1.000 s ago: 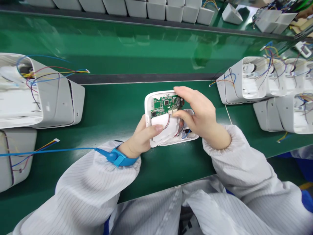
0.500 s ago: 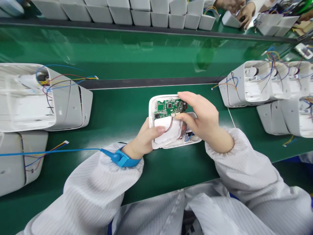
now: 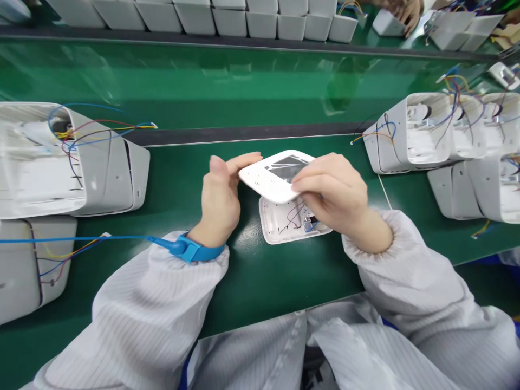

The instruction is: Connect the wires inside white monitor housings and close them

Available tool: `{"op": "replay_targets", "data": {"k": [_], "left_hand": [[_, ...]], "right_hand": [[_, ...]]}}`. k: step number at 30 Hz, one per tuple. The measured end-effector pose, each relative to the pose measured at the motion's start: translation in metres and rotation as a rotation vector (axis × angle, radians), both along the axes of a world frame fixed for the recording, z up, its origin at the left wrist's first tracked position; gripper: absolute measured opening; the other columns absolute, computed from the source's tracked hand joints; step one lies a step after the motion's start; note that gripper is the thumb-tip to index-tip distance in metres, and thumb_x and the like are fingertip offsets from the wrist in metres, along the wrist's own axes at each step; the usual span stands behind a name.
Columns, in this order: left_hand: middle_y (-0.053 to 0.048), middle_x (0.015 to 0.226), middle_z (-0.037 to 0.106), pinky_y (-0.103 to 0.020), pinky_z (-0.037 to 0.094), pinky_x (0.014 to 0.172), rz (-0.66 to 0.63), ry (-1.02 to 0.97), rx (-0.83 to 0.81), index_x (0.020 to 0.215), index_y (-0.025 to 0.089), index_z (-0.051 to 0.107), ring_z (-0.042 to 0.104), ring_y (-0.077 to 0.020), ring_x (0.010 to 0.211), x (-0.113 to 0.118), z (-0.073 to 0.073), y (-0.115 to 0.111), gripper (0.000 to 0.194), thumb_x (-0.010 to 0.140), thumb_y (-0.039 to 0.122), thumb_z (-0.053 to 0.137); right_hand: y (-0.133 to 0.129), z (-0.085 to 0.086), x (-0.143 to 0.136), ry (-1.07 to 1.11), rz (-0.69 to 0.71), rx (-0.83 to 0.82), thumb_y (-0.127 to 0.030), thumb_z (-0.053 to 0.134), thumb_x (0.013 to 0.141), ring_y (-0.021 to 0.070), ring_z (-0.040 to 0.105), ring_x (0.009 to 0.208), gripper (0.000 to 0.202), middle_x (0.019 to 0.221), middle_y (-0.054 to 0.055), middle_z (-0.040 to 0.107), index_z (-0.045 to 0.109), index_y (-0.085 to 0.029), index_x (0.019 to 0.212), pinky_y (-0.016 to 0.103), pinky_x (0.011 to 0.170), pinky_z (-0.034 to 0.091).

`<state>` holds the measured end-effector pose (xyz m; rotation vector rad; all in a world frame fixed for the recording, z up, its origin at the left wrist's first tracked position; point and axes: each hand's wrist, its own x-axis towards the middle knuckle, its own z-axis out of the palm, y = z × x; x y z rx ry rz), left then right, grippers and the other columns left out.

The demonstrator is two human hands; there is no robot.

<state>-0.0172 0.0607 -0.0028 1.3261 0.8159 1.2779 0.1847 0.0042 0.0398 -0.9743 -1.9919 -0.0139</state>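
My right hand [image 3: 337, 189] grips a white plastic front cover [image 3: 264, 181] with a dark display window [image 3: 287, 167]. The cover is tilted, its outer face up. Held above the green bench, it partly hides a white back shell [image 3: 280, 227] that lies inside up, with thin wires and a small metal part showing. My left hand [image 3: 221, 197], in a blue wrist strap [image 3: 195, 250], is open at the cover's left end. Its fingers are stretched towards the cover's edge; whether they touch it I cannot tell. The circuit board under the cover is hidden.
White housings [image 3: 109, 168] with loose coloured wires stand at the left, and more housings [image 3: 410, 135] at the right. A blue cord [image 3: 73, 239] runs left from the strap. Behind a dark ledge [image 3: 252, 133], grey-white boxes [image 3: 229, 23] line the back. A co-worker's hand [image 3: 410, 16] is at the upper right.
The cover has turned over, from circuit board showing to display window showing. My left hand has let go and moved left with straightened fingers. The back shell is more exposed below.
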Motion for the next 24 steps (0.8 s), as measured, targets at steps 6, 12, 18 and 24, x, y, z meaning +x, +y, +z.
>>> {"op": "replay_targets", "data": {"k": [6,12,18,24], "left_hand": [[-0.018,0.144,0.054,-0.055,0.035,0.115,-0.265,0.578,0.302,0.144,0.016,0.052,0.048,-0.0404,0.133,-0.002,0.000,-0.009,0.107,0.061,0.080,0.073],[-0.016,0.139,0.053,-0.048,0.040,0.109,-0.204,0.509,0.322,0.156,0.020,0.024,0.053,-0.0309,0.123,0.000,-0.007,-0.011,0.095,0.084,0.064,0.065],[-0.016,0.134,0.050,-0.047,0.048,0.098,-0.231,0.398,0.390,0.157,0.024,0.011,0.054,-0.0303,0.117,0.004,-0.014,-0.012,0.107,0.078,0.068,0.069],[-0.016,0.148,0.037,-0.054,0.041,0.114,-0.239,0.221,0.494,0.153,0.029,0.019,0.044,-0.0355,0.137,0.007,-0.010,-0.016,0.100,0.076,0.055,0.077]], "right_hand": [[-0.002,-0.001,-0.003,-0.351,0.099,0.083,-0.019,0.049,0.102,0.0147,0.062,0.089,0.023,0.092,-0.003,0.071,0.063,-0.024,0.084,0.034,0.079,0.046],[0.008,-0.003,0.007,-0.101,-0.023,0.016,-0.040,0.052,0.102,0.0228,0.062,0.112,0.021,0.115,0.003,0.068,0.063,-0.027,0.114,0.044,0.096,0.048],[0.003,0.002,0.006,0.184,-0.123,0.054,-0.031,0.054,0.101,0.0233,0.064,0.110,0.024,0.121,0.008,0.067,0.057,-0.025,0.123,0.036,0.079,0.056],[0.002,0.002,0.007,-0.006,-0.109,-0.145,-0.023,0.053,0.100,0.0139,0.061,0.075,0.013,0.084,0.001,0.066,0.065,-0.020,0.094,0.028,0.066,0.046]]}}
